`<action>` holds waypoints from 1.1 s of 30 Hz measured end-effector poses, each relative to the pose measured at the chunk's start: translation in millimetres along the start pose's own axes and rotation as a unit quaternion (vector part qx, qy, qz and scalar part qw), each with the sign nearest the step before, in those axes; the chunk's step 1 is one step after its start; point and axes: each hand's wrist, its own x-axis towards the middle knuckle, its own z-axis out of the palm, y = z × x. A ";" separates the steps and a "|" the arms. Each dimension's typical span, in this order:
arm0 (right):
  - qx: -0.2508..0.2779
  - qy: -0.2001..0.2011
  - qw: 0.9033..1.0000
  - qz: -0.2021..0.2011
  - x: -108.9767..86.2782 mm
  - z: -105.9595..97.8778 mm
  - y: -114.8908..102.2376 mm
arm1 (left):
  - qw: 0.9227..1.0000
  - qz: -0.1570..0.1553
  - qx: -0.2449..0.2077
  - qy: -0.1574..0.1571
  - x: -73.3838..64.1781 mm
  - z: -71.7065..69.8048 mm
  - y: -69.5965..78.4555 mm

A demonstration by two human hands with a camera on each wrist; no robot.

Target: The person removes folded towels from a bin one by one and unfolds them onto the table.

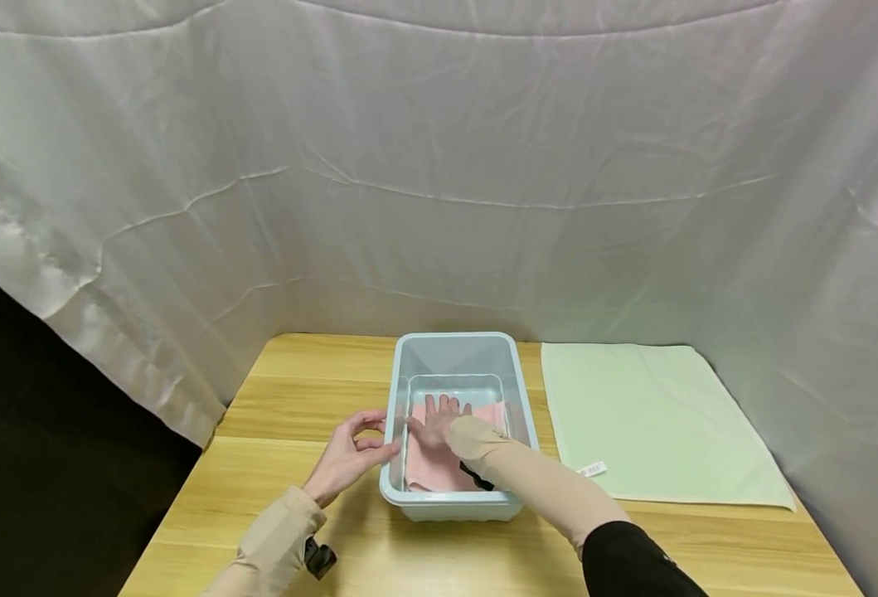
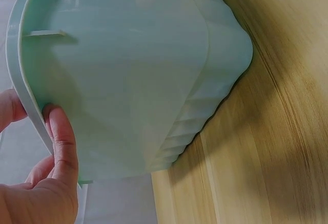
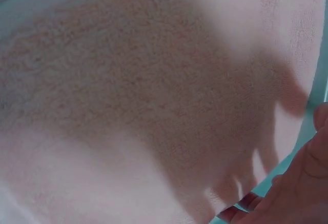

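Observation:
A light blue plastic bin (image 1: 453, 344) stands on the wooden table, with a folded pink towel (image 1: 431, 473) lying flat on its floor. My left hand (image 1: 351, 456) pinches the bin's left rim; in the left wrist view the thumb and fingers (image 2: 62, 137) sit on either side of that rim. Inside the bin, my right hand (image 1: 436, 424) is spread palm down over the towel, its fingers straight and pointing to the far end. The right wrist view shows the terry cloth close up, with part of the hand (image 3: 294, 183) at the lower right corner.
To the right of the bin a pale green towel (image 1: 655, 423) lies spread out, a white tag (image 1: 592, 469) at its near left corner. Bare wooden table (image 1: 312, 373) shows left of the bin. A grey-white curtain (image 1: 483, 182) hangs behind and along the sides.

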 end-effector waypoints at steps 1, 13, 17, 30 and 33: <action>0.006 -0.005 1.000 0.001 -1.0 -0.3 0.3 | 1.000 -0.001 -0.002 0.000 0.3 0.2 0.1; -0.016 0.000 1.000 0.010 30.4 25.7 8.8 | 1.000 0.001 -0.004 0.000 0.6 0.7 0.1; -0.037 0.013 0.999 0.009 39.4 31.1 11.1 | 1.000 0.000 -0.002 0.001 0.2 1.2 1.4; -0.051 0.013 0.999 0.001 33.2 26.9 11.3 | 1.000 -0.006 0.001 0.004 1.9 1.6 1.9; -0.051 0.016 0.999 -0.007 30.9 26.0 11.3 | 1.000 -0.005 0.000 0.003 2.2 1.6 1.6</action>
